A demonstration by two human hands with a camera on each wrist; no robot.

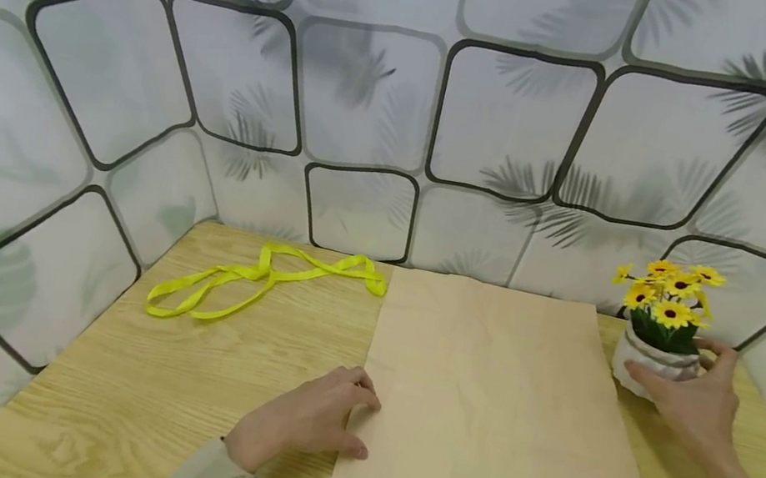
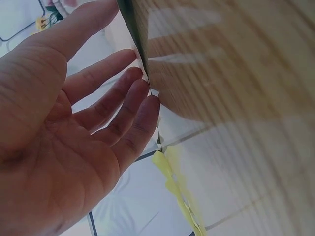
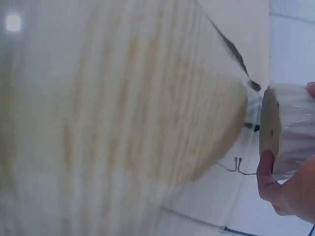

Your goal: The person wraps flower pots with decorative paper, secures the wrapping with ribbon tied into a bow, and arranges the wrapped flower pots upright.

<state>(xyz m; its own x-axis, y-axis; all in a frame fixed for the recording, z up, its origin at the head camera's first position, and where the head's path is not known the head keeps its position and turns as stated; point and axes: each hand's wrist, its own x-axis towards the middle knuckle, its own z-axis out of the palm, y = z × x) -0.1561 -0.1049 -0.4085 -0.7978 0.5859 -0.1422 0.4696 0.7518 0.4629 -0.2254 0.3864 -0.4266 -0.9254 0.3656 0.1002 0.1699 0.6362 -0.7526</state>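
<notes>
On the right, a small white pot (image 1: 654,367) holds yellow artificial sunflowers (image 1: 673,300) with dark green leaves. My right hand (image 1: 700,410) grips this pot between thumb and fingers. In the right wrist view the pot's flat underside (image 3: 269,130) shows, raised off the tabletop, with a fingertip against its lower edge. A large sheet of brown kraft paper (image 1: 491,409) lies flat across the middle. My left hand (image 1: 311,413) rests at the left edge of that sheet, fingers loosely bent and thumb apart. The left wrist view shows its palm holding nothing.
A loosely looped yellow ribbon (image 1: 263,274) lies at the back left of the wooden table (image 1: 175,390). Behind and to the left rises a patterned wall covering (image 1: 368,101) with dark outlined shapes and leaf prints.
</notes>
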